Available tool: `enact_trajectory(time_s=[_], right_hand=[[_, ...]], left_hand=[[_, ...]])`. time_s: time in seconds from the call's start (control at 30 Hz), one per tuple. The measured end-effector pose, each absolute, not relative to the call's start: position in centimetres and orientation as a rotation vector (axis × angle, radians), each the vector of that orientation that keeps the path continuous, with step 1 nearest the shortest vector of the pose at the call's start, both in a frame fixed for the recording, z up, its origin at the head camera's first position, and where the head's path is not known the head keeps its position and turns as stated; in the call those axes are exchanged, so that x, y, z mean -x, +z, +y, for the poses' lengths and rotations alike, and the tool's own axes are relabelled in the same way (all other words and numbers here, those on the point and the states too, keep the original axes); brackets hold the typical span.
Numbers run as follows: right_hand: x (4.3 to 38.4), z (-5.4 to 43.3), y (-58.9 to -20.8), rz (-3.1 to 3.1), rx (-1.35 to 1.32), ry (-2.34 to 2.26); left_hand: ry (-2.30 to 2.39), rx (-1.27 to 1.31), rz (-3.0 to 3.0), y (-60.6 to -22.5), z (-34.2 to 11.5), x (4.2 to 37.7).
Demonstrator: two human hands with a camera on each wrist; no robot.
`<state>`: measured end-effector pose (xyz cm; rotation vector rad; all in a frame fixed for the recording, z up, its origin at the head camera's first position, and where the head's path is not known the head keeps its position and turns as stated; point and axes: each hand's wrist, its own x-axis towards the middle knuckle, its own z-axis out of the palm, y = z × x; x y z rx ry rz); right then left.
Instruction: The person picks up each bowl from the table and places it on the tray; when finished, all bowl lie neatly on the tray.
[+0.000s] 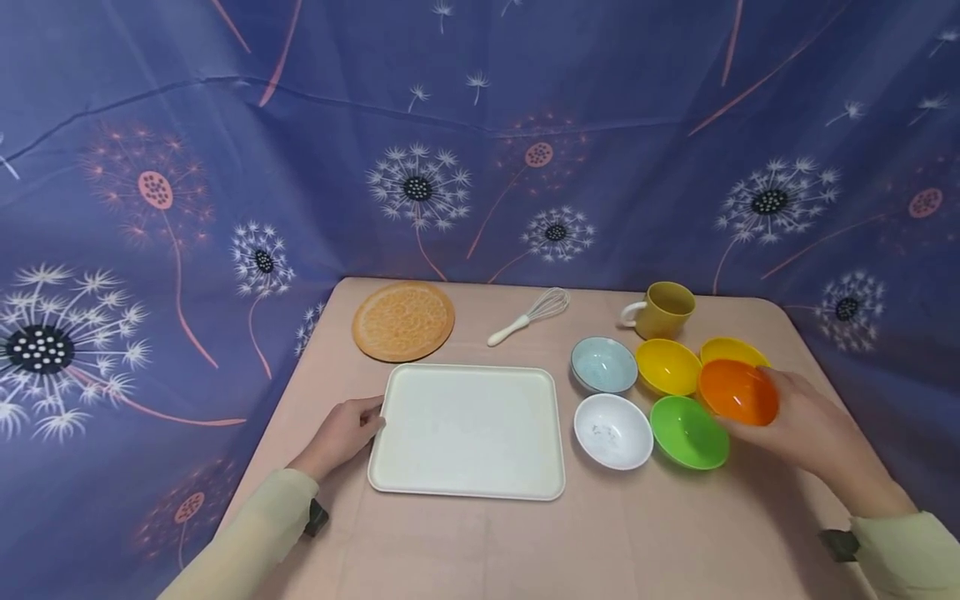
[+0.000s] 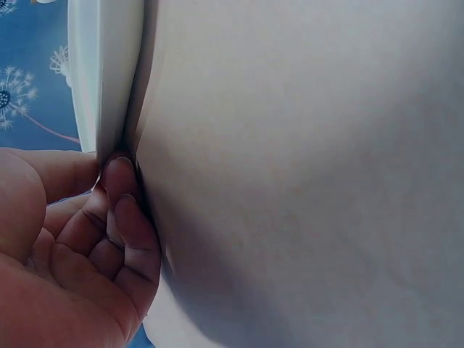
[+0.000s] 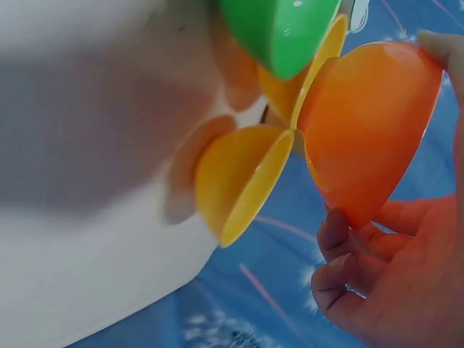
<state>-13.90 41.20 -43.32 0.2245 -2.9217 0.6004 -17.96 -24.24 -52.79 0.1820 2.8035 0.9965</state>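
My left hand [image 1: 347,435] is at the left edge of a white rectangular tray [image 1: 468,429]. In the left wrist view its thumb and curled fingers [image 2: 134,221] pinch the tray's rim [image 2: 119,80] close to the tabletop. On the right side, my right hand [image 1: 813,429] grips an orange bowl [image 1: 738,393] by its rim, thumb and fingers spread to opposite sides. The orange bowl is raised over the other bowls, overlapping a yellow bowl [image 1: 731,350] behind it and a green bowl [image 1: 690,433] in front in the head view.
Beside these stand another yellow bowl [image 1: 669,367], a light blue bowl [image 1: 603,365] and a white bowl [image 1: 613,432]. A mustard mug [image 1: 666,310] is at the back right. A whisk [image 1: 528,317] and a round tan board [image 1: 403,322] lie behind the tray. Patterned blue cloth [image 1: 480,167] hangs behind.
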Motion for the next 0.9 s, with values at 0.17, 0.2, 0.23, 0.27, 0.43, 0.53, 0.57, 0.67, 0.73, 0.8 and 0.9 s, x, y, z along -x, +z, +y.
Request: enact_trajectory(time_s=[0.17,0.2,0.23,0.27,0.43,0.53,0.57,0.67,0.73,0.8,0.9], right_hand=[[14.8,38.7,-43.2,-2.948,-0.238,0.580],[15.0,38.1,-43.3,-2.957,-0.234,0.571],[15.1,37.5,-43.2,-2.967,-0.220,0.564],[15.3,36.8,-43.2,-2.972,-0.220,0.560],[16.1,33.8,-42.7,-2.982,-0.276,0.639],[16.7,32.2,-42.3,-2.976,-0.325,0.684],[16.9,31.7,-42.2,-2.976,-0.333,0.700],[17.5,30.2,-42.1,-2.966,-0.371,0.695],[17.9,29.3,-42.1,-2.949,-0.393,0.686],[18.3,28.4,-42.1,-2.937,-0.417,0.656],[18.8,27.2,-42.3,-2.948,-0.424,0.593]], left_hand=[[1.001,-0.188,2.803,-52.8,-24.3,18.0],[1.003,-0.184,2.802,-52.8,-24.3,18.1],[1.008,-0.180,2.799,-52.8,-24.4,18.1],[1.012,-0.176,2.796,-52.7,-24.4,18.1],[1.021,-0.179,2.787,-52.9,-24.5,18.1],[1.024,-0.191,2.788,-53.0,-24.6,18.1],[1.027,-0.196,2.788,-53.0,-24.6,18.1],[1.037,-0.206,2.785,-52.9,-24.6,18.0],[1.039,-0.213,2.786,-52.9,-24.6,18.0],[1.042,-0.216,2.787,-52.8,-24.6,17.9],[1.040,-0.215,2.788,-52.9,-24.6,17.9]])
